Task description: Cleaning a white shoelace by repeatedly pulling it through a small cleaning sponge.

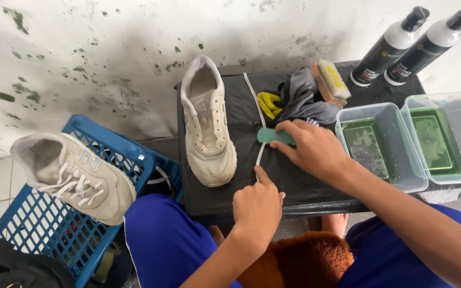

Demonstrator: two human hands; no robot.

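A long white flat shoelace (pixel 255 114) lies stretched along the black-covered table (pixel 294 181), running from the far edge towards the person, just right of a lace-less cream sneaker (pixel 207 124). The left hand (pixel 258 205) is closed, its thumb pinning the near end of the lace to the table. The right hand (pixel 309 148) is curled around a small teal-handled brush (pixel 272 136), held across the lace about midway.

To scrub well here, it seems wise to keep the lace taut under that thumb and stroke away from the pinned end, so it does not bunch or slide. The lace looks pale and thin, slightly bowed near the top; whether it is wet I cannot tell.

Beyond the right hand sit a crumpled grey cloth (pixel 302 98), something yellow (pixel 269 104) beside it, and a wooden brush with pale bristles (pixel 331 81). Further right stand two clear plastic tubs with greenish water (pixel 407 141) and two black-and-white bottles (pixel 414 42). To the left, a second laced cream sneaker (pixel 76 176) rests on a blue plastic crate (pixel 60 224).
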